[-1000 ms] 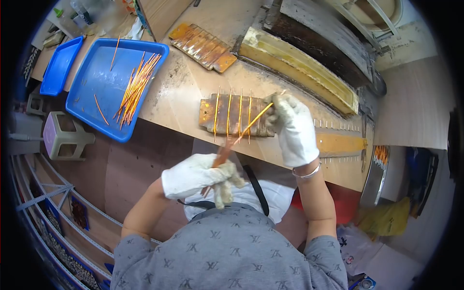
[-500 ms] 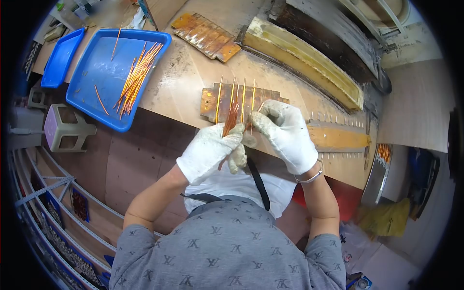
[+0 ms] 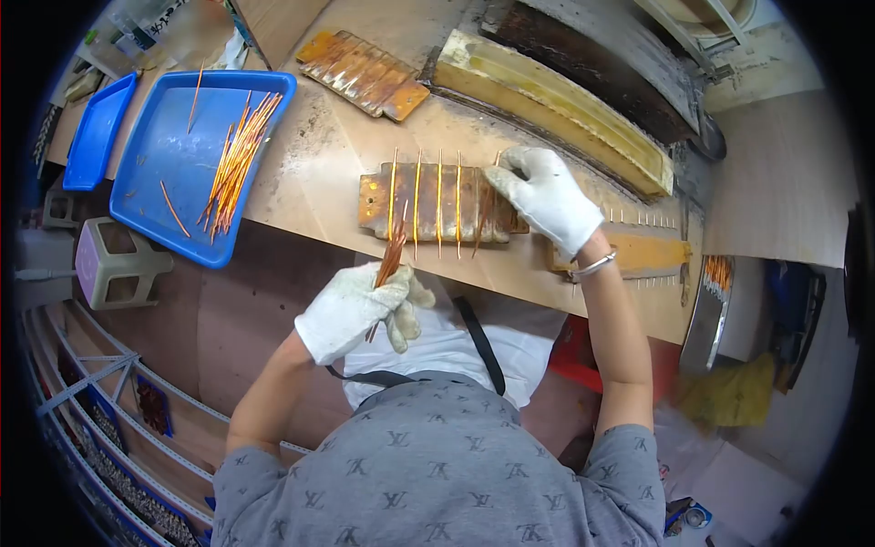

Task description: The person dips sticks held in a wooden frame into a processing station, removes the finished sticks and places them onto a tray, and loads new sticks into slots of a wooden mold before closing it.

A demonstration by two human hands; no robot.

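Observation:
My left hand, in a white glove, is closed round a bundle of thin copper rods just off the bench's front edge. A brown, stained grooved block lies on the bench, with several copper rods set apart across it, their ends sticking out past both long sides. At the block's right part my gloved right hand pinches the upper end of one slanting copper rod. Whether that rod touches its groove I cannot tell.
A blue tray with loose copper rods stands at the left, near a smaller blue tray. Behind lie another grooved block and a long yellowish trough. A yellow block with pins sits at the right.
My right hand has moved up and right from beside the bundle to the block's right part, with a rod. My left hand has drawn the bundle down and left, off the block.

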